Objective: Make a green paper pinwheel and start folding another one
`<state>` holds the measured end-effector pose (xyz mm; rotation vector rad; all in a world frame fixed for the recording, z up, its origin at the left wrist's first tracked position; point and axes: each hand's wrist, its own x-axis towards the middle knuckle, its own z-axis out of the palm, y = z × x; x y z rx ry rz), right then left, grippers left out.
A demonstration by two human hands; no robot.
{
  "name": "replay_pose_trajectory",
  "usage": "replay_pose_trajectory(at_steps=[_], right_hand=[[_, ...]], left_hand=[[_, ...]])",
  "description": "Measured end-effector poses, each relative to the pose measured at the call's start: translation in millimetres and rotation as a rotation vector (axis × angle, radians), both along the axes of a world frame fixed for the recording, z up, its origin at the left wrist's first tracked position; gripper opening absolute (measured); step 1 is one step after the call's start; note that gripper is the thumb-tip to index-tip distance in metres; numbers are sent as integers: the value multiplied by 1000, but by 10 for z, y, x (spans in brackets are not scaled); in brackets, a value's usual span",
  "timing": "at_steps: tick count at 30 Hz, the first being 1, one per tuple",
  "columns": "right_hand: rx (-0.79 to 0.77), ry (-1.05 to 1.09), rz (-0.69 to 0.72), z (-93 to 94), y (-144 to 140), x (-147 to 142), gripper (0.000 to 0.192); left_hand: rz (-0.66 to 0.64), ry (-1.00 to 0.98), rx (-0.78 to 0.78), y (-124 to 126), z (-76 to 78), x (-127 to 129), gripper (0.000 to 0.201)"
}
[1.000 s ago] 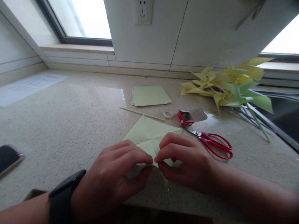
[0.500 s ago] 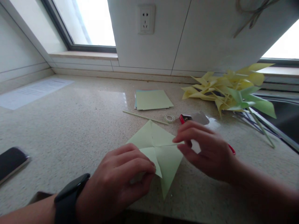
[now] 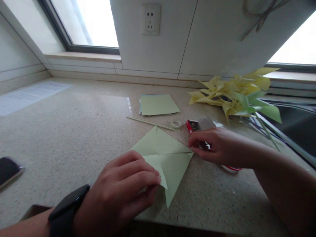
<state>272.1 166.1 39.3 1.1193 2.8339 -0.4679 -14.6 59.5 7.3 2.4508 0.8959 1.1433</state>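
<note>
The left hand (image 3: 120,187) pinches the paper (image 3: 176,168), maybe to keep it still. By the paper's right corner, the right hand (image 3: 218,146) half curls; I can't tell what it holds.

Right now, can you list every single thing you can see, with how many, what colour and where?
Creased paper: one, pale green, near front
Paper stack: one, pale green on top, farther back
Thin stick: one, pale green, before the stack
Ring: one, whitish, by the stick's end
Small open box: one, red, right of the ring
Scissors: one pair, red-handled, partly behind the right hand
Yellow pinwheels: several overlapping, back right
Green pinwheel: one, among them
Printed sheet: one, white, far left
Flat object: one, dark, left edge
Sink: one, dark, right
Socket: one, white, wall
Cord: one, brownish, wall
Windows: two, bright, behind
Counter: one, speckled beige, underneath
Watch: one, black, left wrist
Hands: two; left on the paper, right by its corner
</note>
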Motion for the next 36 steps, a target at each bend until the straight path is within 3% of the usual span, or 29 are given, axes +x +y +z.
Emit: replay_pose_trajectory(at_steps=[2,6,11,16,22,26,32,36], right_hand=[[-47,4,17,18,-7,1,9],[-135,58,67,-32,34,39,19],[-187,155,136,-115,110,76,6],[-220,301,182,-72,87,35,8],[-224,419,143,-46,-42,-20,11],[-249,423,114,-123,-118,-73,19],[-346,531,85,-245,-222,-215,8],[-303,625,44,-292,-245,-283,13]], left_hand=[[1,4,8,-10,0,-13,10],[6,-27,9,-10,-16,-33,11],[12,-50,-8,4,-45,-39,13],[32,-48,-21,-2,-51,-35,16],[45,-36,-67,-12,-69,-25,19],[38,-23,-83,-2,-79,-16,19],[35,-10,-104,8,-57,-5,17],[24,-30,-86,12,-41,2,16]])
